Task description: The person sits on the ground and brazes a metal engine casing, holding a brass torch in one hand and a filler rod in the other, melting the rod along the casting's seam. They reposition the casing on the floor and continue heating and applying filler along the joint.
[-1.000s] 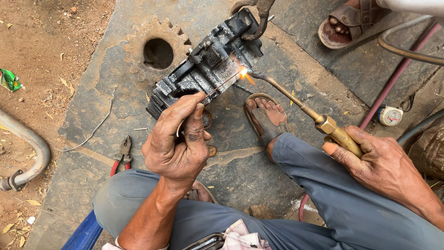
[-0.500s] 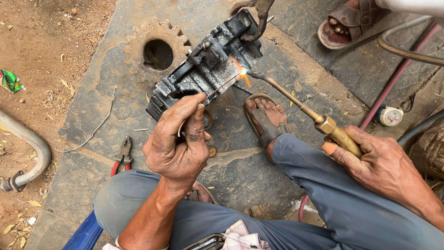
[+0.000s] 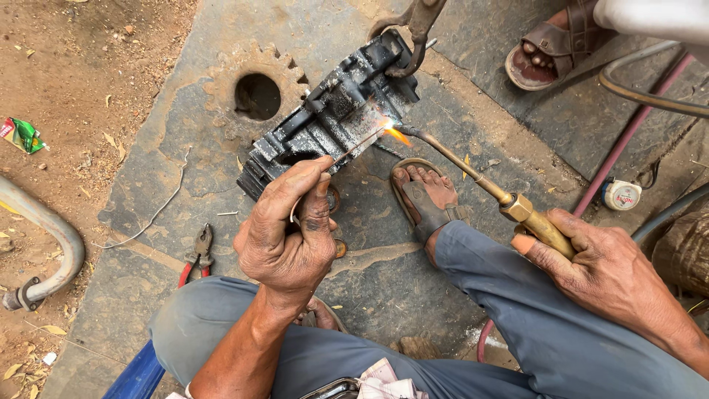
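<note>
A blackened metal casting point(image 3: 332, 118) lies tilted on a grey stone slab point(image 3: 170, 170). My left hand point(image 3: 292, 236) pinches a thin filler rod point(image 3: 354, 148) whose tip reaches the casting beside the flame point(image 3: 395, 134). My right hand point(image 3: 605, 273) grips the brass handle of a gas torch point(image 3: 487, 188), its bent nozzle aimed at the same spot. A large pair of tongs point(image 3: 413, 29) clamps the casting's far end from above.
A toothed gear point(image 3: 255, 92) lies on the slab behind the casting. Red-handled pliers point(image 3: 196, 258) lie near my left knee. Another person's sandalled foot point(image 3: 550, 52) stands at the top right, with hoses point(image 3: 628, 133) and a small gauge point(image 3: 622, 195) beside it.
The flame at the torch tip has grown slightly and shifted along the casting; both hands stay almost where they were.
</note>
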